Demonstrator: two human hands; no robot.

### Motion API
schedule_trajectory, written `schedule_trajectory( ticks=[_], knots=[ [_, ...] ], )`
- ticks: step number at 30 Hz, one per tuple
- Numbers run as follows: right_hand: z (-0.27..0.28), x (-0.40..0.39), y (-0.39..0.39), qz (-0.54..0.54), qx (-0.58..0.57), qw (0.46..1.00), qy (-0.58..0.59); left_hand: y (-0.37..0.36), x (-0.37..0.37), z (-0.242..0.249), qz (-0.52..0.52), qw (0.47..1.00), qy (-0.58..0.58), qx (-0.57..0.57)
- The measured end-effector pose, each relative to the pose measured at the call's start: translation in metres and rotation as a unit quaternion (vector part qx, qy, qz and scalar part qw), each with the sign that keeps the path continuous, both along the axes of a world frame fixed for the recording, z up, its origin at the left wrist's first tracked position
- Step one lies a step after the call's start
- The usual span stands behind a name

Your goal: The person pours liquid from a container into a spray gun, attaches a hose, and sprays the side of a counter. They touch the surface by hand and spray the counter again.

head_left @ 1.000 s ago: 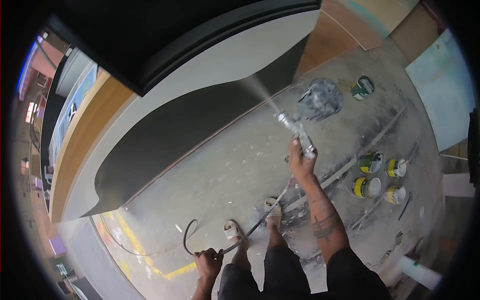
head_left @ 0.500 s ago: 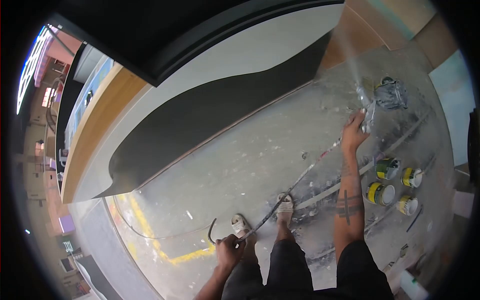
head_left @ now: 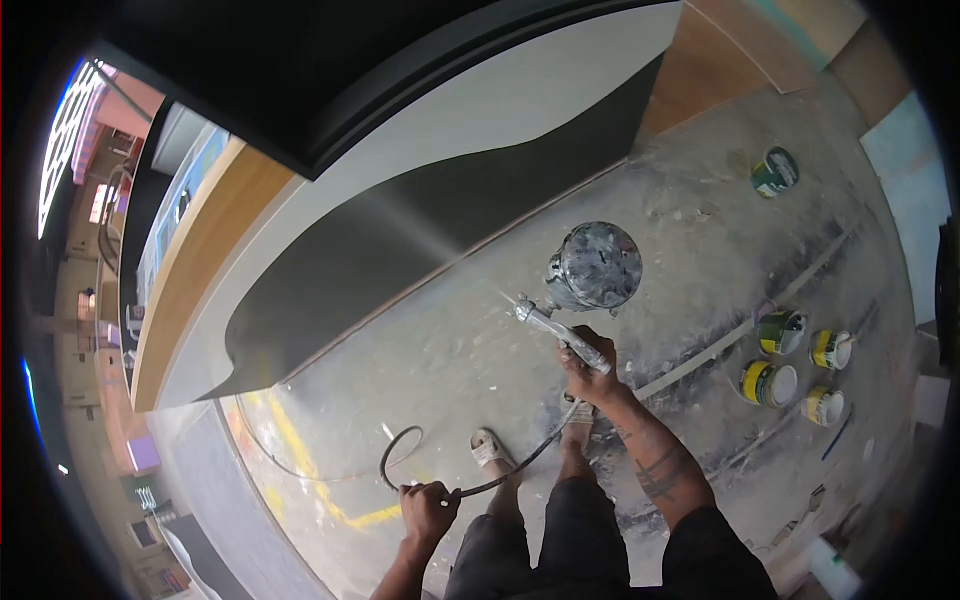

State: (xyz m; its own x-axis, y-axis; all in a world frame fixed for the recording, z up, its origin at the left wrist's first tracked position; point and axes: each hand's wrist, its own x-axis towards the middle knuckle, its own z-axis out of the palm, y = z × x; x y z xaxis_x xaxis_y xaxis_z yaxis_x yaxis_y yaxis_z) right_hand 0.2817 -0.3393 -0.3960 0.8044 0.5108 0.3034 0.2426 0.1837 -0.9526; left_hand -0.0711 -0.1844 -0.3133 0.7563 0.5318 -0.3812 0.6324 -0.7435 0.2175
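In front of my feet, my right hand (head_left: 588, 372) is wrapped around the handle of a metal spray gun (head_left: 545, 322). A paint-smeared round cup (head_left: 602, 268) sits at the gun's far side. The nozzle faces the dark grey lower band (head_left: 390, 225) of a curved counter front, where a pale misty streak shows. From the gun's handle a dark hose (head_left: 525, 464) droops down to my left hand (head_left: 428, 508), which is closed on it. Beyond that hand the hose curls into a loop.
Several open paint cans (head_left: 768, 384) stand on the stained floor to the right. Another green can (head_left: 775, 172) lies farther back. A wooden panel (head_left: 705, 70) adjoins the counter's far end. Yellow tape or paint (head_left: 300, 455) marks the floor at left.
My right hand has swung the spray gun from the far right to the left and nearer me. The mist has shifted onto the dark band. My left hand has moved slightly left, and the hose sags.
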Motion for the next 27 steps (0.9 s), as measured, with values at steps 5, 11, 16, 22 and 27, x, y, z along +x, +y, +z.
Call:
schedule_trajectory(
  ticks=[5,11,16,22,27],
  knots=[
    [-0.033,0.056,-0.023,-0.132,-0.042,0.988,0.069,-0.023,0.025,-0.006,0.022,0.999,-0.024,-0.030],
    [-0.043,0.177,-0.069,-0.331,-0.014,0.941,0.072,-0.057,0.074,-0.017,0.027,0.995,-0.078,-0.055],
    [-0.015,0.245,-0.069,-0.445,0.065,0.889,0.082,-0.079,0.105,0.007,0.102,0.981,-0.122,-0.108],
    [-0.033,0.225,-0.084,-0.442,0.046,0.882,0.158,-0.079,0.101,0.000,0.085,0.985,-0.119,-0.092],
    [-0.072,0.138,-0.069,-0.283,0.001,0.955,0.084,-0.061,0.083,-0.003,0.048,0.996,-0.057,-0.056]
  ],
)
